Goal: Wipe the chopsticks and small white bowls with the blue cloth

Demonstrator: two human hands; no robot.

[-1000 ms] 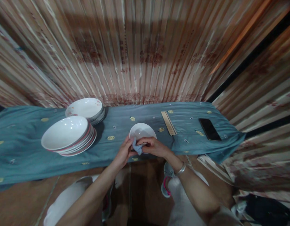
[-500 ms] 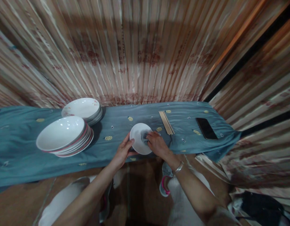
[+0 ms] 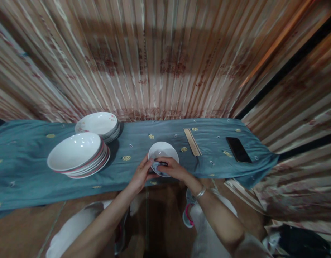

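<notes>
A small white bowl [image 3: 165, 147] is held near the front edge of the table, its inside facing up toward me. My left hand [image 3: 141, 173] grips its left side, thumb at the rim and fingers underneath. Inside the bowl, my right hand [image 3: 172, 167] is closed on a crumpled bluish-grey cloth [image 3: 157, 166], pressed against the lower left of the inner wall. Part of the cloth is hidden under the fingers.
A stack of large white bowls [image 3: 74, 152] stands on the left of the blue tablecloth [image 3: 135, 130], with a stack of floral plates [image 3: 98, 123] behind it. Chopsticks [image 3: 192, 142] and a black phone [image 3: 238, 149] lie to the right. A pleated curtain [image 3: 154, 57] hangs behind.
My right hand has moved the cloth from the right of the bowl's inside to its lower left. The left hand keeps its hold. The whole view has shifted slightly.
</notes>
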